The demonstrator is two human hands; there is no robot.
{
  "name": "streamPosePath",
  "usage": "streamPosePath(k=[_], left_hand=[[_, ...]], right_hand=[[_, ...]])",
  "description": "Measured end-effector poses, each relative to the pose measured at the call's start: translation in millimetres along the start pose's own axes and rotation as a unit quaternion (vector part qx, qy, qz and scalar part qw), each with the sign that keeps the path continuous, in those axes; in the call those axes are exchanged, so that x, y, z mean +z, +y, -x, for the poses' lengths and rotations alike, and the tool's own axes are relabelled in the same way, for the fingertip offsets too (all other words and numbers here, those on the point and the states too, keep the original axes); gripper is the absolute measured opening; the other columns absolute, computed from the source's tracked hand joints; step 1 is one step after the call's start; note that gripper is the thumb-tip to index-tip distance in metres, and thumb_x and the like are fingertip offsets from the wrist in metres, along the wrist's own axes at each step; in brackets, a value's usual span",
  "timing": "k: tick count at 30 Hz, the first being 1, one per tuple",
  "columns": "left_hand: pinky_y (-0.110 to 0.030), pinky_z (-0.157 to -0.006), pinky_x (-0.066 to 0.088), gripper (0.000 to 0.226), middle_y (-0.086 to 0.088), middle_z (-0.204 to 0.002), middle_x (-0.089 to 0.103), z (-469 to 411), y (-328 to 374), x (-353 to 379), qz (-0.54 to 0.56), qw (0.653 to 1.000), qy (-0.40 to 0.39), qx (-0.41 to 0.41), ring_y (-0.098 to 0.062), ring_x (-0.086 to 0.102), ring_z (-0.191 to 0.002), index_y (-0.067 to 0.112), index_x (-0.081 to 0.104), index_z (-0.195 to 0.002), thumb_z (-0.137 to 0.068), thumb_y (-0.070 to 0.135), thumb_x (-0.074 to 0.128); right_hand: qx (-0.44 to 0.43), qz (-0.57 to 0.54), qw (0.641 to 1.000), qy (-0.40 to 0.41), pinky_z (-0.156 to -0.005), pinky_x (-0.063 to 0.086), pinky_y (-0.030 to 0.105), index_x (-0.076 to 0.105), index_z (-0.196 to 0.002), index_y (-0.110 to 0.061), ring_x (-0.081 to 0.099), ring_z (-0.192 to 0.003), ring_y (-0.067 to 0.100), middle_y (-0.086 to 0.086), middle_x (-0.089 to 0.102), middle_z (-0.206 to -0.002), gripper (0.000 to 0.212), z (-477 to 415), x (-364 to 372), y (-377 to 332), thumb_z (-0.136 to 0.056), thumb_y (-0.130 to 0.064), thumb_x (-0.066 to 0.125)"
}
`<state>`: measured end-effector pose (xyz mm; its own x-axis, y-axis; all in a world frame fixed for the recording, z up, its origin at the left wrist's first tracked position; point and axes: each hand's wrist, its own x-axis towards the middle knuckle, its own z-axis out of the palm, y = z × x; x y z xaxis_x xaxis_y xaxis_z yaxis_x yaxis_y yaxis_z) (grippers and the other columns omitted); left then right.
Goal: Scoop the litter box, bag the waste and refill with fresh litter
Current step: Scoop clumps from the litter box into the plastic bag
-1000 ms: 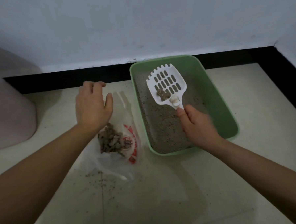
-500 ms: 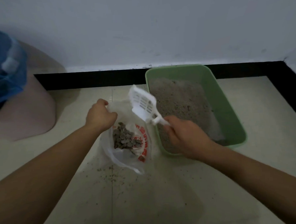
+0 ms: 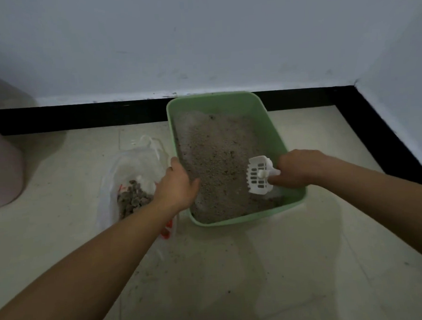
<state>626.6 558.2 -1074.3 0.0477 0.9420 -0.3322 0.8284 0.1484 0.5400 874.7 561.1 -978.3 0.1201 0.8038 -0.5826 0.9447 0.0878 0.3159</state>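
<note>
While the left hand (image 3: 175, 183) clasps the smooth left rim of the rectangular green plastic litter box (image 3: 272, 129), I see the right hand (image 3: 301, 168) gripping a white slotted scoop (image 3: 257, 177) by its handle, low over grainy grey litter (image 3: 215, 159). Just left of the box, a crinkled clear bag (image 3: 134, 164) on the tiled floor (image 3: 284, 266) holds lumpy clumps (image 3: 134, 200).

The floor (image 3: 308, 264) bears a litter box (image 3: 273, 134), waste bag (image 3: 137, 163); pink bin (image 3: 0, 171).

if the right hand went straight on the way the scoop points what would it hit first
The right hand holds the scoop pointing left across the litter box. It would likely dig into the litter first, then reach the left hand gripping the left rim; depth is unclear.
</note>
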Motion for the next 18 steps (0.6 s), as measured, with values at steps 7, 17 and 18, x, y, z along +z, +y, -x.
streamPosePath(k=[7, 17, 18], left_hand=[[-0.044, -0.080, 0.048, 0.080, -0.024, -0.128, 0.051, -3.7, -1.7, 6.8, -0.053, 0.999, 0.004, -0.002, -0.041, 0.058, -0.107, 0.001, 0.007, -0.148, -0.089, 0.015, 0.057], [-0.039, -0.060, 0.048, 0.042, -0.014, -0.085, 0.061, -13.8, -9.5, 7.5, 0.022, 0.994, 0.104, 0.015, -0.031, 0.056, -0.064, 0.007, 0.024, -0.129, -0.095, 0.019, 0.045], [-0.039, -0.062, 0.046, 0.043, -0.016, -0.090, 0.062, -18.3, -6.9, 8.8, 0.037, 0.993, 0.109, -0.002, -0.031, 0.056, -0.067, 0.006, 0.024, -0.133, -0.096, 0.019, 0.043]], right_hand=[[-0.006, 0.083, 0.995, -0.046, -0.070, 0.048, 0.030, 0.063, -0.108, -0.015, 0.055, -0.065, 0.012, -0.003, 0.056, -0.072, 0.049, -4.5, -5.3, -1.6, -0.099, -0.058, 0.041], [-0.069, -0.014, 0.997, -0.019, -0.076, 0.049, 0.036, 0.003, -0.157, -0.021, 0.060, -0.102, 0.031, 0.016, 0.057, -0.117, 0.059, -9.2, 76.8, -15.4, -0.106, -0.022, 0.034], [-0.067, -0.018, 0.998, -0.014, -0.074, 0.049, 0.036, 0.000, -0.157, -0.024, 0.060, -0.102, 0.030, 0.015, 0.057, -0.118, 0.062, -14.1, 77.2, -18.3, -0.106, -0.022, 0.035]])
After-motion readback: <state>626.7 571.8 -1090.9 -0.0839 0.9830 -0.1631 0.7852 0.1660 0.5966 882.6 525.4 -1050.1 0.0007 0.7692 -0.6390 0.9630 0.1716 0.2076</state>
